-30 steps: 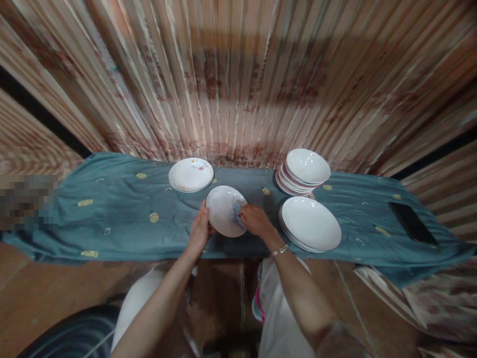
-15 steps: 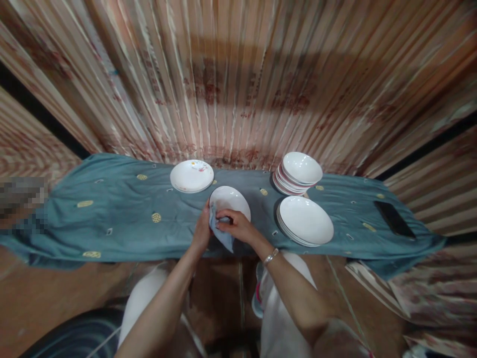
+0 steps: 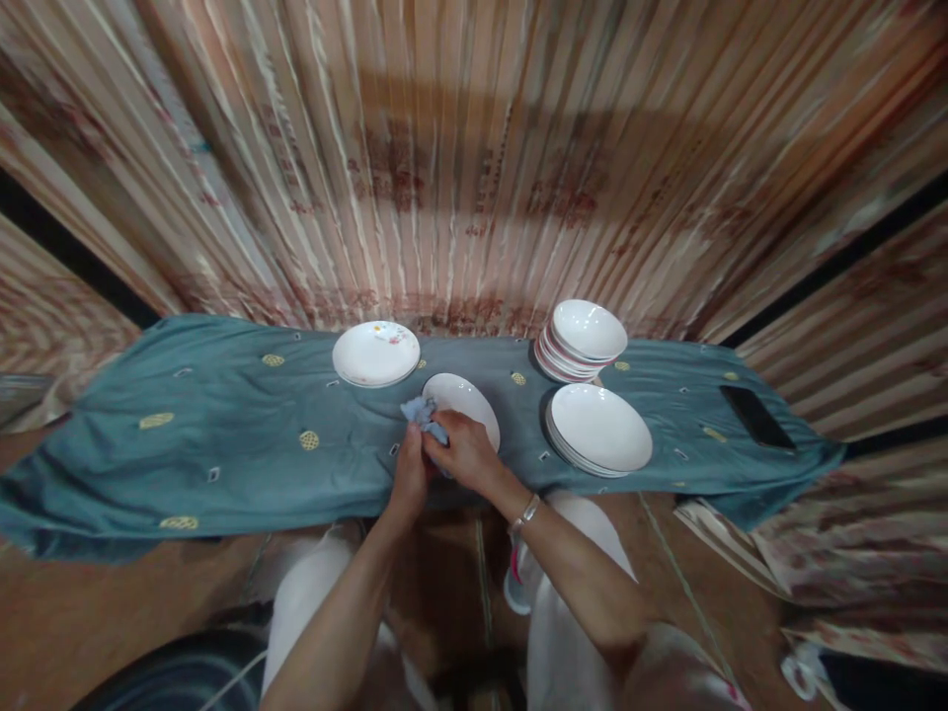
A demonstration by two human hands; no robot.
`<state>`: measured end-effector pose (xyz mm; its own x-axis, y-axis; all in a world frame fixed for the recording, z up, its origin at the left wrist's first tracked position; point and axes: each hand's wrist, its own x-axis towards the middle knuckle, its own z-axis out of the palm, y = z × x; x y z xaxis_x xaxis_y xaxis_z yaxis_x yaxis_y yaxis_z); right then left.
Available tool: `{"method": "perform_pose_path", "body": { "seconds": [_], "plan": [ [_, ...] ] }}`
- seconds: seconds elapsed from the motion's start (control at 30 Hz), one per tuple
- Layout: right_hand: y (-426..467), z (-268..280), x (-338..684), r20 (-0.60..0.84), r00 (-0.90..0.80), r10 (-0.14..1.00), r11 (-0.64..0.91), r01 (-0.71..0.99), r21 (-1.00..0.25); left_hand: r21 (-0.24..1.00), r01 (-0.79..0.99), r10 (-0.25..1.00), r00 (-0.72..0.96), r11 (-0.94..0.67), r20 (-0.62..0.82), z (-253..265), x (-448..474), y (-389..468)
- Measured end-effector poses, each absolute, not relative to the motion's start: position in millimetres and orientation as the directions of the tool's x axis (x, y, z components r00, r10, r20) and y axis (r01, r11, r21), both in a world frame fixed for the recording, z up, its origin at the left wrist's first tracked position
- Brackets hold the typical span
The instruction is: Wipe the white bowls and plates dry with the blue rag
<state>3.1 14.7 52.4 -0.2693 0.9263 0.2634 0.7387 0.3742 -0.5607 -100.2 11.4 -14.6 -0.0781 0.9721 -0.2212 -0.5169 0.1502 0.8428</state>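
A white plate (image 3: pixel 468 397) is tilted over the near middle of the table, its near-left side hidden behind my hands. My left hand (image 3: pixel 410 472) is closed at that near-left edge, gripping the plate. Bunched over the plate's left rim is a light blue cloth (image 3: pixel 421 411). My right hand (image 3: pixel 468 449), with a silver bracelet at the wrist, is closed on the cloth, its fingers pressed against the rim close to my left thumb.
White plates with a flower pattern (image 3: pixel 374 357) lie at the back left. To the right stand a stack of bowls (image 3: pixel 589 331) and a stack of deeper white plates (image 3: pixel 601 430). A black phone (image 3: pixel 756 417) lies on the green tablecloth (image 3: pixel 244 425) at far right.
My right hand has shifted down and left over the rim. The cloth, which hung inside and below the plate, is now bunched at the left rim. The view has shifted slightly.
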Motion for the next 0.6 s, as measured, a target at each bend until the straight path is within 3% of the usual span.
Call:
{"method": "perform_pose_path", "body": {
  "seconds": [0.1, 0.23, 0.43, 0.6],
  "plan": [
    [2.8, 47.0, 7.2, 0.26, -0.329, 0.908, 0.416, 0.782, -0.464, 0.79, -0.574, 0.944, -0.085, 0.216, -0.32, -10.9, -96.6, 12.6],
    [-10.1, 37.3, 18.2, 0.305, -0.418, 0.856, 0.513, 0.762, -0.396, 0.767, -0.622, 0.959, -0.088, 0.159, -0.27, 0.2, -96.1, 12.7],
    [-19.8, 24.6, 41.4, 0.306, -0.488, 0.818, 0.574, 0.733, -0.366, 0.809, -0.531, 0.949, -0.029, 0.251, -0.313, 16.6, -104.4, 11.5],
    [-20.9, 16.3, 50.9, 0.302, -0.473, 0.828, 0.558, 0.75, -0.355, 0.858, -0.472, 0.968, -0.037, 0.202, -0.248, 16.0, -106.7, 12.7]
  ]
}}
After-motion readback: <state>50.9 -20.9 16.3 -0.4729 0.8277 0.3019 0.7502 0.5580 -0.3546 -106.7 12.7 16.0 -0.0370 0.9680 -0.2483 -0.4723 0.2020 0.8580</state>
